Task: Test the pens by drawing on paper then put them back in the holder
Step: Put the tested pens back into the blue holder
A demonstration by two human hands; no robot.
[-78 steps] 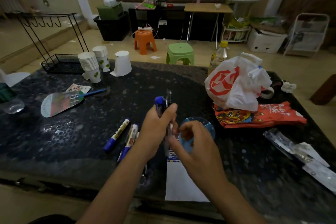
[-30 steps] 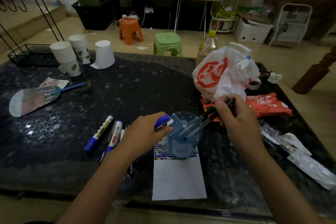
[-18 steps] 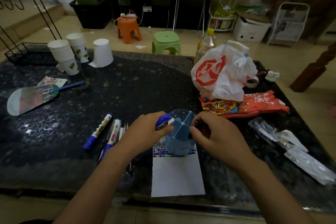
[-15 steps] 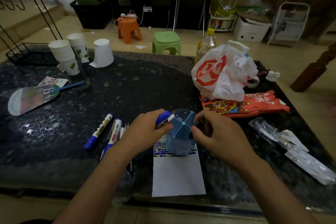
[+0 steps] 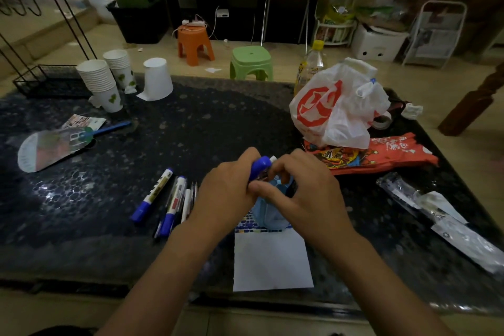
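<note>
My left hand [image 5: 226, 191] grips a blue-capped marker [image 5: 260, 166] just above the blue pen holder [image 5: 268, 215]. My right hand [image 5: 308, 199] has come up against it, thumb and fingers curled round the marker's body below the cap. Both hands hide most of the holder and what is inside it. The holder stands on the top end of a white paper [image 5: 272, 262] with a coloured patterned strip. To the left on the dark table lie a blue marker [image 5: 152, 195], a second marker [image 5: 174, 206] and thin pens [image 5: 191, 196].
A white plastic bag [image 5: 335, 112] and red snack packets [image 5: 381, 155] sit behind the holder on the right. Clear wrappers [image 5: 441, 221] lie at the right edge. Stacked paper cups [image 5: 101, 82] and a hand fan [image 5: 51, 144] are at the far left.
My right hand lowered dark pens into the holder, let them go, and moved left onto the marker in my left hand. The left hand lifted the marker slightly over the holder.
</note>
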